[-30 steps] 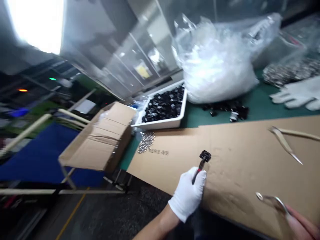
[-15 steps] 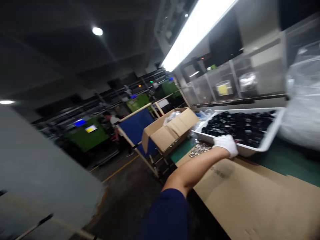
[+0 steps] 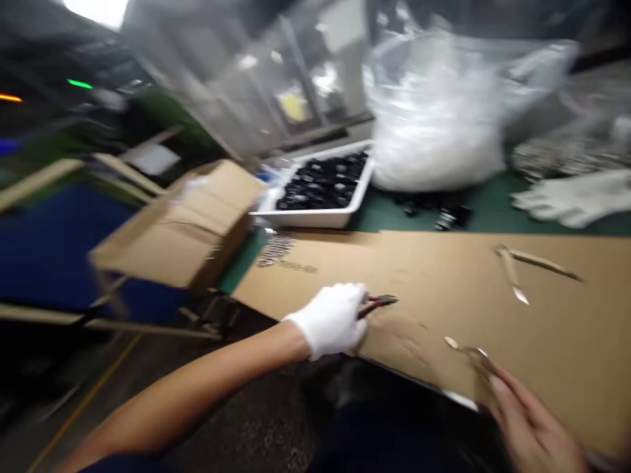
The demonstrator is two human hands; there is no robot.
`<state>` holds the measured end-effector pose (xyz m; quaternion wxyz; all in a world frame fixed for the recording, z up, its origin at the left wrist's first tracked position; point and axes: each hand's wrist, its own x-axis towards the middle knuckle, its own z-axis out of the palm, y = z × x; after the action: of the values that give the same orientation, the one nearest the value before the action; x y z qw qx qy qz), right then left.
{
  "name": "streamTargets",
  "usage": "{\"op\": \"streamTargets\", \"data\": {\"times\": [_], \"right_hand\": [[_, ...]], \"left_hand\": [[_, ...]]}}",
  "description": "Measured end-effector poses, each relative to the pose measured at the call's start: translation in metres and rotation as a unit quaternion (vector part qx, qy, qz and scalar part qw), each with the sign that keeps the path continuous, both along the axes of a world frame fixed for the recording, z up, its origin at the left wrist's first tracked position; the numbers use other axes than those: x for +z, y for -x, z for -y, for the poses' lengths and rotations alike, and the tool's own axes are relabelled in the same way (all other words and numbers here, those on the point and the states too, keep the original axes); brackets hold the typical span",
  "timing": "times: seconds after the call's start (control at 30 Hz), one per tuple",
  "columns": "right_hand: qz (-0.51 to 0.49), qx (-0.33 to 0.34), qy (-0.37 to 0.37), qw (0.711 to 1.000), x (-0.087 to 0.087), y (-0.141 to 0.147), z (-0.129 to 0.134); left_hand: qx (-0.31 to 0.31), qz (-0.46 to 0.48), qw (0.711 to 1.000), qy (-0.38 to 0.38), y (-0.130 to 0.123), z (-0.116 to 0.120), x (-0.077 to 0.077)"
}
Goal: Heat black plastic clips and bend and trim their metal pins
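Middle: left hand (image 3: 336, 320) clamped on pliers (image 3: 379, 302). Lower right: right hand (image 3: 532, 424) clamped on bent tool (image 3: 482, 360), shiny bit (image 3: 451, 342) by tip. Seems tool-holding step; next calls for steady hands.

The gloved left hand (image 3: 335, 322) is clenched, its forearm (image 3: 211, 387) stretched forward. The bare right hand (image 3: 530, 420) is held low, pinched.

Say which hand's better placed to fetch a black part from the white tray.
Probably the left hand: it is nearer the white tray, and its red-handled pliers appear to grip nothing. The right hand is farther off, holding a blurred metal tool.
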<state>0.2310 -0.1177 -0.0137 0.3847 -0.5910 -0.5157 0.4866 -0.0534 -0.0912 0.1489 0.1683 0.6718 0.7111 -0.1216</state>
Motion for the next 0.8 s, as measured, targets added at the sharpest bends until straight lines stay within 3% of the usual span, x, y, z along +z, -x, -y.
{"op": "streamTargets", "data": {"times": [0.13,0.4,0.6,0.8], "right_hand": [[0.015,-0.024,0.020,0.999,0.002,-0.030,0.018],[0.018,-0.015,0.005,1.000,0.016,-0.027,0.016],[0.092,0.002,-0.121,0.988,0.027,-0.030,-0.004],[0.232,-0.017,-0.197,0.953,0.018,-0.049,-0.039]], "left_hand": [[-0.084,-0.019,0.996,-0.002,-0.022,-0.001,-0.021],[-0.214,-0.098,0.972,-0.015,-0.068,-0.012,-0.030],[-0.235,-0.120,0.964,-0.024,-0.079,-0.012,-0.038],[-0.289,-0.159,0.943,-0.042,-0.084,-0.011,-0.033]]}}
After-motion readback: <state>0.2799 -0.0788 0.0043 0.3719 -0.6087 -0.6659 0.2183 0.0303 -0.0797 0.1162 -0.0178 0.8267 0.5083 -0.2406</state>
